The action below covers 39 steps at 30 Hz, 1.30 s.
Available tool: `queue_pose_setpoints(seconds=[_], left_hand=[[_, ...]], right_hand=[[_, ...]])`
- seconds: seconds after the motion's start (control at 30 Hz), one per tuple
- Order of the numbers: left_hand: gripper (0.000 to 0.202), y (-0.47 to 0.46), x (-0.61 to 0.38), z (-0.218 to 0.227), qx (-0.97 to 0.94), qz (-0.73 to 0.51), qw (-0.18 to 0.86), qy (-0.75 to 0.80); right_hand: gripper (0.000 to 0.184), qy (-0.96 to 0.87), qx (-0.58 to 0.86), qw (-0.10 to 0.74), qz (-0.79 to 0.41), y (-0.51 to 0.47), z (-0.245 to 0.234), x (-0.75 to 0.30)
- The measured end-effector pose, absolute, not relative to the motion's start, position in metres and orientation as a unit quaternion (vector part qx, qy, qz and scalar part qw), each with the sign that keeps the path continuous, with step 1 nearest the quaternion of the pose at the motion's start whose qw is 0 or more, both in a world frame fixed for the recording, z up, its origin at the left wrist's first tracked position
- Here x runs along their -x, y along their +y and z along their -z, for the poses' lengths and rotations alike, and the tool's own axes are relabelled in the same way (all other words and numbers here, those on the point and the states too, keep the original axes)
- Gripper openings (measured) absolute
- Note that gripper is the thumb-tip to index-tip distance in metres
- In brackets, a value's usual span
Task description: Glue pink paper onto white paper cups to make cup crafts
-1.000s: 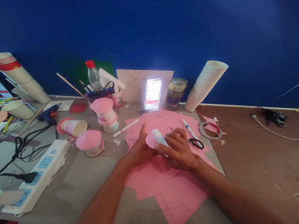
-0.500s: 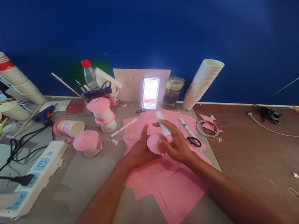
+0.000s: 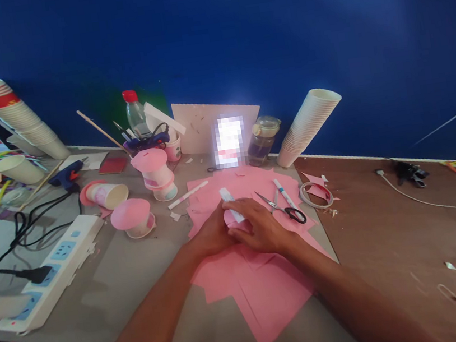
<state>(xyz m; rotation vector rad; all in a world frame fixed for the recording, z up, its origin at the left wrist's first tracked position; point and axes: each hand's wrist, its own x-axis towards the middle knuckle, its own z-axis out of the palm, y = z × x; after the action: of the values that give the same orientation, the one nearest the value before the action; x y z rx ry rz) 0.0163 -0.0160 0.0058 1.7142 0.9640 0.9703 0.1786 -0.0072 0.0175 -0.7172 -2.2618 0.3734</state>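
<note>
Over a spread of pink paper sheets [image 3: 267, 301], both hands meet at a small round pink paper piece [image 3: 230, 220]. My left hand [image 3: 213, 232] is closed around its left side, fingers largely hidden. My right hand [image 3: 257, 224] lies across its top and right side. A narrow whitish strip [image 3: 228, 198] is held under the right fingers and rests over the pink piece, its far end sticking out. Scissors [image 3: 296, 215] lie partly spread right of my right hand, with a white marker [image 3: 284, 191] beside them.
A tape roll [image 3: 303, 197] sits by the sheets' right edge. Pink-topped paper cups [image 3: 133, 221] and a power strip [image 3: 56, 274] stand to the left. A tall stack of cups [image 3: 309, 125], a jar [image 3: 264, 140] and a lit phone [image 3: 229, 142] line the back.
My right hand has come down and left onto the pink piece. The strip, earlier raised above the fingers, now lies across it. The scissors' blades have come into view.
</note>
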Motion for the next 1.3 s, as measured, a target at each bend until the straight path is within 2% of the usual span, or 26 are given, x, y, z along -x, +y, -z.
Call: queue_pose_setpoints(seconds=[0.3,0.53,0.77,1.0,1.07,1.2,1.3], left_hand=[[0.048,-0.016,-0.016,-0.017,-0.733,-0.317,0.435,0.416],[0.048,-0.015,-0.017,-0.017,-0.736,-0.299,0.434,0.426],[0.048,-0.016,-0.018,-0.022,-0.729,-0.294,0.451,0.422],[0.07,-0.017,-0.017,-0.021,-0.697,-0.294,0.475,0.45],[0.066,-0.016,-0.018,-0.02,-0.695,-0.294,0.481,0.446],[0.041,-0.015,-0.019,-0.021,-0.716,-0.305,0.486,0.398],[0.035,-0.015,-0.021,-0.023,-0.722,-0.316,0.481,0.383]], right_hand=[[0.05,-0.893,0.271,0.332,-0.138,-0.008,-0.024,-0.178],[0.056,-0.887,0.296,0.322,-0.147,-0.008,-0.025,-0.177],[0.053,-0.885,0.317,0.315,-0.133,-0.01,-0.029,-0.176],[0.05,-0.843,0.351,0.386,-0.133,-0.013,-0.035,-0.176],[0.049,-0.834,0.362,0.39,-0.144,-0.013,-0.034,-0.176],[0.044,-0.836,0.366,0.385,-0.138,-0.013,-0.033,-0.174],[0.043,-0.85,0.348,0.38,-0.111,-0.012,-0.031,-0.172]])
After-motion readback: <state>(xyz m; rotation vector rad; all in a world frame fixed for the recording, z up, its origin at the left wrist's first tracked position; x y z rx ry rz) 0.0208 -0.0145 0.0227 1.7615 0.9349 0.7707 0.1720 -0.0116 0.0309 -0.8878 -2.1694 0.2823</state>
